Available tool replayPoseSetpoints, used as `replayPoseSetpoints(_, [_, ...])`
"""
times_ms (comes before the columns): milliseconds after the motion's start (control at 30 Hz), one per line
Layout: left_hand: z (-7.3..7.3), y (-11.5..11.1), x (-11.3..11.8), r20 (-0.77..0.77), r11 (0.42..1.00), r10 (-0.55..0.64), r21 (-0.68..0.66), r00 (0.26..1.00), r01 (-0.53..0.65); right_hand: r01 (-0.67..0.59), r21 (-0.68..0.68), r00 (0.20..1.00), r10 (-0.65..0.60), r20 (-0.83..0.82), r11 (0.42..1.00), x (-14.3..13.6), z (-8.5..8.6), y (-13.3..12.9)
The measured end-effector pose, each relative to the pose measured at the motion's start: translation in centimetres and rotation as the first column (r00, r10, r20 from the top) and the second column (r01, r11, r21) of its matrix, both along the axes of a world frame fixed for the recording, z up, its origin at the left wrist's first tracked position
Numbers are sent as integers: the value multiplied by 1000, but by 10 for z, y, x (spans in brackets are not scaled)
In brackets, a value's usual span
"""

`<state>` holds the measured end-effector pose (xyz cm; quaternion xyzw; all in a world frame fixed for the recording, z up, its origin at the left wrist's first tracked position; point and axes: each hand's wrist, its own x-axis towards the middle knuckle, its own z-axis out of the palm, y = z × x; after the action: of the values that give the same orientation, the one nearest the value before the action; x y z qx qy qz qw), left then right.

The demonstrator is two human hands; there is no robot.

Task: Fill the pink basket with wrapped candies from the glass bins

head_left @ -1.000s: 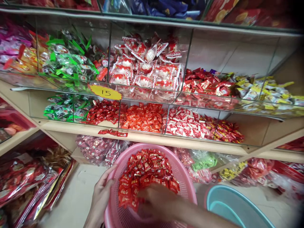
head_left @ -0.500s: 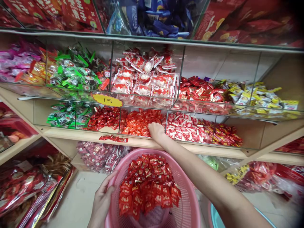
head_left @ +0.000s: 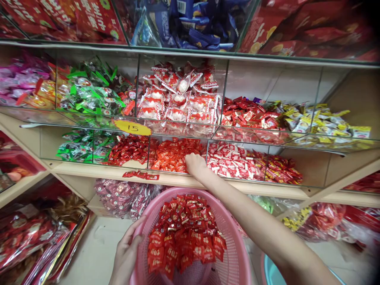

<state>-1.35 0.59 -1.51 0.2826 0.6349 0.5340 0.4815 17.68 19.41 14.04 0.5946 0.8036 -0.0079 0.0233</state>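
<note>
A pink plastic basket [head_left: 237, 241] is held at its left rim by my left hand [head_left: 126, 247], thumb inside and fingers outside. Inside it lies a heap of red wrapped candies [head_left: 190, 229], the nearer ones in joined strips. My right hand [head_left: 196, 165] reaches over the glass front of a lower shelf compartment, its fingers curled down at the right side of a pile of orange-red wrapped candies [head_left: 170, 154]. The fingertips are hidden, so what they hold cannot be made out.
Glass dividers [head_left: 207, 158] separate the candy compartments. A short strip of red candies [head_left: 141, 175] lies on the wooden ledge [head_left: 231, 185]. Above hangs a yellow price tag [head_left: 132, 127] marked 15. Bagged candies [head_left: 121, 198] sit under the shelf, and a teal basin [head_left: 271, 271] stands at lower right.
The view has shifted very slightly. Both hands and the basket stay in nearly the same places.
</note>
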Motion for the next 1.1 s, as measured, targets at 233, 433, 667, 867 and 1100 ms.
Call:
replayPoseSetpoints(233, [2, -2, 1, -13, 1000, 8, -3, 1000, -8, -201, 211, 956, 238, -174, 957, 33, -1, -48])
replayPoseSetpoints(433, [3, -2, 2, 21, 1000, -14, -22, 1000, 14, -346, 358, 851, 451, -270, 867, 55, -25, -78])
replayPoseSetpoints(667, [8, -3, 7, -16, 1000, -11, 6, 1000, 11, -423, 281, 799, 501, -334, 862, 56, -68, -101])
replayPoseSetpoints(867, [7, -3, 8, -18, 1000, 4, 8, 1000, -4, -561, 91, 784, 564, -260, 823, 36, -124, -131])
replayPoseSetpoints(1100, [7, -1, 9, 9, 1000, 4, 17, 1000, -5, -629, 101, 752, 636, -173, 771, 22, -149, -144])
